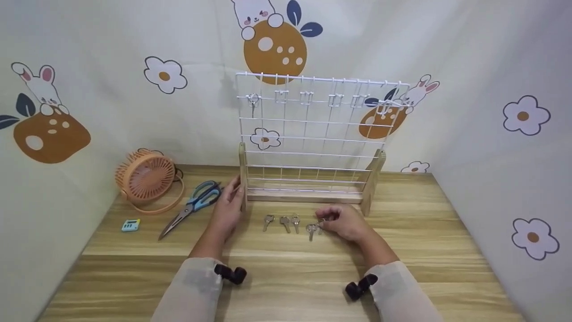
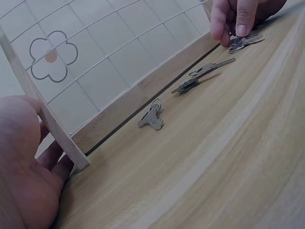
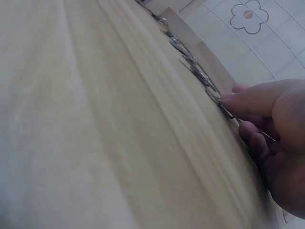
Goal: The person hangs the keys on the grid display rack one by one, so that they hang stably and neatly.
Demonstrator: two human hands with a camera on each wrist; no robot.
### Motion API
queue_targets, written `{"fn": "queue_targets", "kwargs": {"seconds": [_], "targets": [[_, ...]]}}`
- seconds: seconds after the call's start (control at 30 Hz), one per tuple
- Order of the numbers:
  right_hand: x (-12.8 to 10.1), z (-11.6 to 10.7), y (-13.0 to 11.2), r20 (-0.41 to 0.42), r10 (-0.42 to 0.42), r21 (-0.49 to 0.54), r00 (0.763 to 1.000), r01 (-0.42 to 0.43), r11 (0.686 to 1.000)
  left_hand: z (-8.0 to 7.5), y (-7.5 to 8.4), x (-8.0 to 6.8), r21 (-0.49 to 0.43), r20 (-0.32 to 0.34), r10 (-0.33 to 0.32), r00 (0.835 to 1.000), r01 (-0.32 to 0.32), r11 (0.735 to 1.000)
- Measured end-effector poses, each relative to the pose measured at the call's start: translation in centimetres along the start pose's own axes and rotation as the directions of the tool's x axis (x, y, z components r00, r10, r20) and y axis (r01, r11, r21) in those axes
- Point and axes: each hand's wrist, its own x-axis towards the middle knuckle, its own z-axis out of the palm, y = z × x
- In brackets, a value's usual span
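Observation:
A white wire grid rack [image 1: 308, 136] stands on wooden legs at the back of the table. My left hand [image 1: 230, 208] holds its left wooden leg [image 2: 62, 133], with fingertips showing behind it in the left wrist view. In front of the rack, my right hand [image 1: 346, 221] pinches a key [image 3: 228, 113] at the right end of a row, between thumb and index finger. Beside it lies a key with a ring [image 1: 311, 231]. Farther left are a pair of keys [image 1: 295, 222] and a single key [image 1: 268, 221]. Another key [image 1: 253, 105] hangs from the grid's leftmost hook.
Several white hooks [image 1: 306, 97] line the upper grid. Left of the rack lie blue-handled scissors [image 1: 190, 206], an orange fan [image 1: 149, 176] and a small light-blue timer [image 1: 130, 225]. Patterned cloth [image 1: 196, 116] covers the walls behind and at both sides.

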Motion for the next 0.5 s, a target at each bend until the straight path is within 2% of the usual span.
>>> {"fn": "queue_targets", "kwargs": {"seconds": [0.17,0.5], "targets": [[-0.17,-0.26,0.04,0.047,-0.029,0.033,0.998,0.028,0.999,0.13,-0.24,-0.05,-0.044,0.001,0.009,1.0,-0.009,0.999],[-0.2,-0.42,-0.51,0.051,0.017,0.022,0.999,-0.018,1.0,0.0,0.01,-0.15,0.016,-0.004,-0.016,1.0,0.016,1.0]]}}
